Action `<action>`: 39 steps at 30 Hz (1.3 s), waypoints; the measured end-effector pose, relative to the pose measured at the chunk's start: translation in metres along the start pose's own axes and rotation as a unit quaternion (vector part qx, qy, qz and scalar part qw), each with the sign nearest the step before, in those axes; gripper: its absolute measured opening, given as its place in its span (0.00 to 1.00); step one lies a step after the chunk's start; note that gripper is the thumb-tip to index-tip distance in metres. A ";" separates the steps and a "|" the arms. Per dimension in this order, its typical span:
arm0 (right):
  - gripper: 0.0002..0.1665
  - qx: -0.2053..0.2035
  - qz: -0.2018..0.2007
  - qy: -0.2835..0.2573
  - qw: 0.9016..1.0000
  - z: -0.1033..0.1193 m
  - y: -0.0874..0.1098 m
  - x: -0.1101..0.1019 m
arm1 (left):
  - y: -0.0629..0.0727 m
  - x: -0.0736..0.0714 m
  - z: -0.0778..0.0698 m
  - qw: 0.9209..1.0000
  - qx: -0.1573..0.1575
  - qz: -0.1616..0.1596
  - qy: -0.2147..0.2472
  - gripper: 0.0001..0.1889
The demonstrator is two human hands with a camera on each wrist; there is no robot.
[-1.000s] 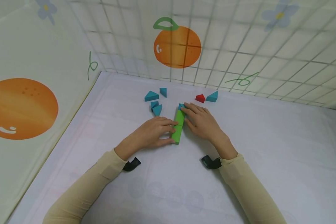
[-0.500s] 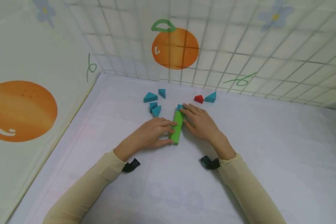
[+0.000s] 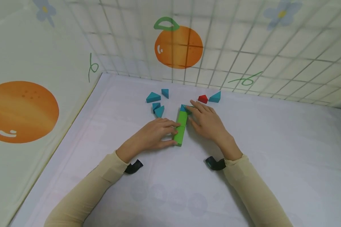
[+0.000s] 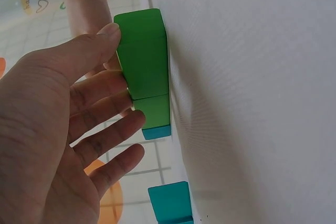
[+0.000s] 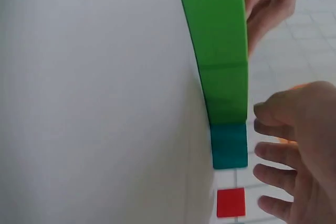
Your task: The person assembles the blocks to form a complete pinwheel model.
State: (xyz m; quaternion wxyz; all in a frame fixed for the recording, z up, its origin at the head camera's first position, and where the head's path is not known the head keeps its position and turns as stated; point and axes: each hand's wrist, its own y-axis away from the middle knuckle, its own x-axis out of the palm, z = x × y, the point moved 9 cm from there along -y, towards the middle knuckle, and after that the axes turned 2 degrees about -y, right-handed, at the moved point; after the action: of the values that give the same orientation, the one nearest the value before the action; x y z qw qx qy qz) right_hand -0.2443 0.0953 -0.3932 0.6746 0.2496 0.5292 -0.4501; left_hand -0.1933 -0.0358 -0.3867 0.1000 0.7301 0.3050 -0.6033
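Note:
Two green blocks [image 3: 180, 129] lie end to end in a row, with small blue triangular pieces [image 3: 183, 107] at the far end. My left hand [image 3: 157, 135] reaches the row from the left. Its thumb and fingertips rest along the side of the green blocks, fingers spread and loosely bent. My right hand [image 3: 208, 123] is on the other side, by the blue end, and its fingers partly hide that end from the head view. In the right wrist view, its spread fingers [image 5: 275, 177] stand beside the teal block [image 5: 229, 148] and hold nothing visible.
Several blue triangular blocks [image 3: 153, 97] lie beyond my left hand. A red block [image 3: 203, 99] and another blue block [image 3: 215, 97] lie beyond my right. Sheets printed with oranges [image 3: 178, 47] rise at the back and left of the white surface [image 3: 164, 195].
My right hand has shifted slightly right, its fingers lifting off part of the blue end, which shows more now. The left hand and the green row stay in place.

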 end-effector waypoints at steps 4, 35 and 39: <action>0.28 0.044 -0.022 -0.004 0.999 -0.020 -0.001 -0.011 | 0.001 -0.001 0.002 1.000 -0.005 0.002 0.005 0.17; 0.25 0.089 -0.036 -0.013 0.995 -0.047 -0.021 -0.014 | 0.001 0.001 -0.001 1.000 -0.007 0.017 -0.007 0.16; 0.27 0.092 -0.020 -0.014 0.995 -0.046 -0.022 -0.010 | 0.002 -0.001 -0.002 1.000 0.002 0.009 -0.007 0.16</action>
State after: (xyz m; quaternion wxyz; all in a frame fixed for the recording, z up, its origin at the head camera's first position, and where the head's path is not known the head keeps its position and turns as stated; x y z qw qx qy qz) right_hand -0.2866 0.1253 -0.3951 0.6467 0.2938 0.4809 -0.5141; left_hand -0.1909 -0.0368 -0.3860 0.1061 0.7288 0.2968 -0.6079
